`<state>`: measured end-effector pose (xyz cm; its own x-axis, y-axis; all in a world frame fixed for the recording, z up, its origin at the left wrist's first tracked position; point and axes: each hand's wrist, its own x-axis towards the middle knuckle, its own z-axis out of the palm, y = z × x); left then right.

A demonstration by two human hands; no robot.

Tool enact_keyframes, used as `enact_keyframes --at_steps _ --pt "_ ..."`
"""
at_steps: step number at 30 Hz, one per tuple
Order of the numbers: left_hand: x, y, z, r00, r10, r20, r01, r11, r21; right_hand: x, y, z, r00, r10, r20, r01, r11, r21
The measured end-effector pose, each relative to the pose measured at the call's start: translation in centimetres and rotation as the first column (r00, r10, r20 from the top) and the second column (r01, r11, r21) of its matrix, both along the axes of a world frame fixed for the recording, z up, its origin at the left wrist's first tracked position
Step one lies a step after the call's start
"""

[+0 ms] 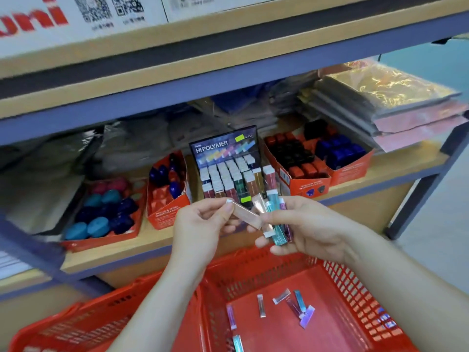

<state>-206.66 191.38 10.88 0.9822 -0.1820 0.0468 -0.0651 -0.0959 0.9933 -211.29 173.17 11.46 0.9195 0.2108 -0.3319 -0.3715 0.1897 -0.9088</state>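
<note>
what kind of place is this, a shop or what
Probably a stationery shop or its stockroom: a shelf carries a HI-POLYMER display box beside orange cartons of coloured plastic items, the left hand and right hand hold small packs, and more lie in a red shopping basket below.

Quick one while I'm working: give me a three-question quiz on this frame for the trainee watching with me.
1. True or false: the left hand pinches one slim pack near its white-capped end.
2. The loose packs lie in: A the red basket; B an orange carton; C the top shelf.
3. Fill in: the right hand holds a bunch of packs in front of the black display box printed "___".

Key: 1 true; 2 A; 3 HI-POLYMER.
</note>
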Motion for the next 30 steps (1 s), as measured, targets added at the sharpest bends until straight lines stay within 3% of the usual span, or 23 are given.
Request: enact_keyframes --at_steps 3,8,11,17,22,25,30 --pt "1.0 0.2 0.5 0.999 -0.011 -0.052 0.012 1.000 0.016 0.5 -0.1 0.1 0.998 -0.015 0.058 0.017 0.999 -0.031" --pt "3.0 0.8 1.7 0.974 -0.096 -0.207 0.079 0.993 -0.085 1.6 0.1 -0.2 0.986 -0.123 0.116 0.131 0.989 -0.065" --pt "3.9 1.1 2.5 0.975 -0.095 -0.201 0.097 0.995 -0.003 2.2 0.2 -0.4 0.977 -0.171 0.128 0.182 0.979 -0.088" --pt "5.5 0.7 3.8 0.998 -0.061 0.031 0.055 0.985 0.161 3.3 -0.1 -0.6 0.954 -0.283 0.097 0.291 0.953 -0.086" --pt "8.6 -1.6 5.4 0.973 0.000 0.232 -0.056 0.971 0.231 4.0 -2.8 0.1 0.874 -0.485 0.005 0.480 0.865 0.145" --pt "11.2 -4.2 5.5 0.942 -0.048 0.331 -0.090 0.917 0.389 4.0 -4.2 0.0 0.842 -0.539 0.019 0.527 0.830 0.183" --pt "14.8 -8.2 4.0 0.925 -0.172 0.338 -0.068 0.801 0.594 3.8 -5.2 0.0 0.846 -0.531 0.045 0.519 0.840 0.156"
